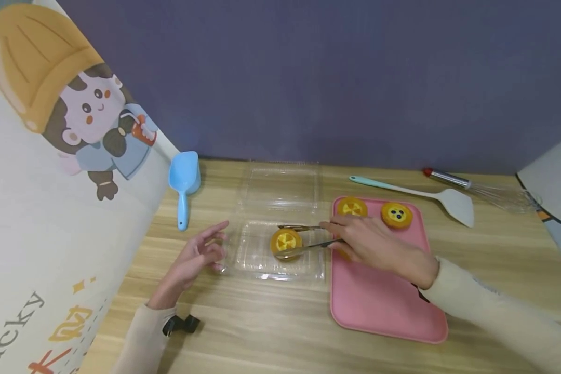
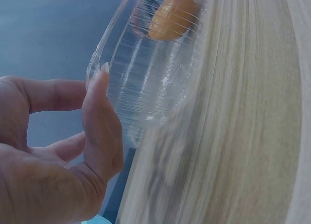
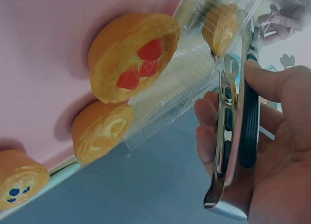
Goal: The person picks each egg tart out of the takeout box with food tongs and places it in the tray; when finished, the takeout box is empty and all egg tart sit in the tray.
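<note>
My right hand point(image 1: 378, 246) grips metal tongs point(image 3: 228, 131) with dark handle grips. The tong ends lie on either side of a tart point(image 1: 286, 241) with yellow wedge-shaped topping, inside the base of a clear hinged plastic box point(image 1: 256, 249). At the box's left edge, my left hand point(image 1: 198, 257) pinches the rim between thumb and finger, as the left wrist view shows. Beneath the right hand is a pink tray point(image 1: 378, 309) bearing a wedge-topped tart point(image 1: 352, 206), a blueberry-topped tart point(image 1: 396, 215) and a red-topped tart point(image 3: 133, 59), mostly covered in the head view.
The box's lid point(image 1: 280, 187) lies folded back toward the dark wall panel point(image 1: 308, 78). A blue scoop point(image 1: 184, 179) is at the left. Behind the tray are a white spatula point(image 1: 455, 206) with a mint handle and a whisk point(image 1: 495, 195).
</note>
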Demonstrator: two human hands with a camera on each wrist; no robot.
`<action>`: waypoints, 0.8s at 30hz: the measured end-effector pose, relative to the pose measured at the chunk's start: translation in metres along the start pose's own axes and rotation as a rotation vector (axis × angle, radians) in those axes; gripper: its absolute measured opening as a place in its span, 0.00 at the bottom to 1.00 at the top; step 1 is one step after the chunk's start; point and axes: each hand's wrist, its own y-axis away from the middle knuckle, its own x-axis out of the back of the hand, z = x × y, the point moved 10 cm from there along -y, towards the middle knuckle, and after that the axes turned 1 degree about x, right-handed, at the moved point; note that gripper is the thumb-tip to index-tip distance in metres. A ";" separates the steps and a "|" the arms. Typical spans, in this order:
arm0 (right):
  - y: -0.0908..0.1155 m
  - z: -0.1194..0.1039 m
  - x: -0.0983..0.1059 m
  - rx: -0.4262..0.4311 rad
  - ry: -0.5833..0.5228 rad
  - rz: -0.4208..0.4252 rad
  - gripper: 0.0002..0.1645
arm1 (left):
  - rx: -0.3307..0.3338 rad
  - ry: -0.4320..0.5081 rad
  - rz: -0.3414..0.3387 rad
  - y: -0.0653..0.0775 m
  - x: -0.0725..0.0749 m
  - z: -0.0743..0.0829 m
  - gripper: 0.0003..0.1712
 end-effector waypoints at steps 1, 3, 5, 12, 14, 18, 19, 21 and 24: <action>0.001 0.000 -0.001 -0.001 -0.008 0.002 0.27 | 0.000 -0.002 -0.002 0.000 0.000 0.000 0.46; 0.002 0.000 -0.002 -0.006 -0.017 -0.001 0.28 | 0.000 -0.001 -0.005 0.001 -0.001 0.000 0.46; 0.003 0.001 -0.003 -0.007 -0.017 -0.003 0.29 | 0.000 0.001 -0.007 0.001 -0.002 -0.001 0.46; 0.008 0.000 -0.001 -0.003 0.015 -0.001 0.32 | 0.000 0.001 0.000 0.002 -0.001 -0.002 0.46; 0.009 0.000 -0.001 -0.001 0.026 0.003 0.33 | 0.000 0.000 0.001 0.002 -0.001 -0.002 0.46; 0.010 -0.001 -0.002 -0.003 0.044 0.015 0.35 | 0.000 -0.001 0.002 0.002 -0.001 -0.002 0.46; 0.010 -0.001 -0.002 -0.003 0.048 0.018 0.35 | 0.001 -0.002 0.003 0.002 -0.001 -0.002 0.46; 0.009 -0.002 -0.002 -0.002 0.055 0.025 0.35 | 0.001 -0.004 0.004 0.002 -0.001 -0.001 0.46; 0.008 -0.003 -0.001 0.003 0.063 0.038 0.33 | 0.000 -0.009 0.006 0.002 -0.001 -0.001 0.46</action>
